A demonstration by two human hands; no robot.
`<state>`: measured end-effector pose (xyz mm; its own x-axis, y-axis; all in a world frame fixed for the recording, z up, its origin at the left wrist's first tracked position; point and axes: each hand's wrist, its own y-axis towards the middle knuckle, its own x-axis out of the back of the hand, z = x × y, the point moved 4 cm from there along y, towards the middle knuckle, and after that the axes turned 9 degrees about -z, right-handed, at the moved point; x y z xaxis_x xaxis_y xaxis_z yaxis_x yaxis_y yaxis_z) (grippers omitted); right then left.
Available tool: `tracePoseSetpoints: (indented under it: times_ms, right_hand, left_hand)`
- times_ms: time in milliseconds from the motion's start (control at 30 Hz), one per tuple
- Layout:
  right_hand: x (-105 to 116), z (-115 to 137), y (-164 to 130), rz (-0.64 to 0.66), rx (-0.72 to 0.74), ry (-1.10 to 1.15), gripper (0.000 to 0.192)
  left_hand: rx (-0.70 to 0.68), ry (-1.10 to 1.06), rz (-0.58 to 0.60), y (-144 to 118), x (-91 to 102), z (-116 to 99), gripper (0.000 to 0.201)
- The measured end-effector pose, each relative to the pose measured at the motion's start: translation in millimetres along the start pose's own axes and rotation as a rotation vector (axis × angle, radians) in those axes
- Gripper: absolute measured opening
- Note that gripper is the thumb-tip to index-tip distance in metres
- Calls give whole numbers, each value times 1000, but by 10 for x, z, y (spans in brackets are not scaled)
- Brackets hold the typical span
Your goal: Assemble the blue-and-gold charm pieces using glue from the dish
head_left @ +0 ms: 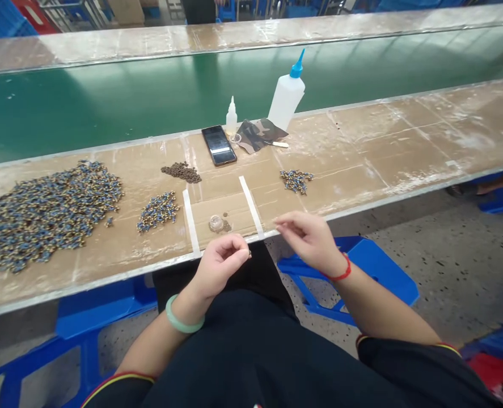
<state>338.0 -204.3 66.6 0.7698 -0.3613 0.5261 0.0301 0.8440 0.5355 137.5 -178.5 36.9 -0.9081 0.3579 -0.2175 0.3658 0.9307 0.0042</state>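
I sat at the long bench [362,153], with the big pile of tiny blue and gold parts [47,209] far off to my left. My left hand [221,263] was pinched shut on one tiny part [248,254], just off the bench edge over my lap. My right hand [308,238] hung close by, fingers loosely curled, holding nothing I could see. I thought the part might slip and drop to the floor [447,260], because it was so small.

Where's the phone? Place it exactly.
In the head view, the phone lies face-up at the bench's far edge, centre, just left of the small dropper bottle.
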Motion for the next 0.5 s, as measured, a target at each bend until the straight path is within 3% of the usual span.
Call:
tracePoseSetpoints:
  times_ms: [100, 167, 333, 500]
  right_hand:
    - [-205, 357, 37, 130, -36, 328, 26]
    - [-312, 437, 59, 195, -117, 437, 31]
    - [-493, 399, 106, 361, -293, 594, 50]
    - [-526, 375, 116, 306, -316, 607, 56]
  left_hand:
    - [-21, 46, 9, -15, -13, -105, 48]
    - [-42, 79, 8, -24, -4, -148, 49]
    - [-101, 119, 19, -32, 21, -195, 48]
    - [-214, 253, 23, -59, 16, -262, 51]
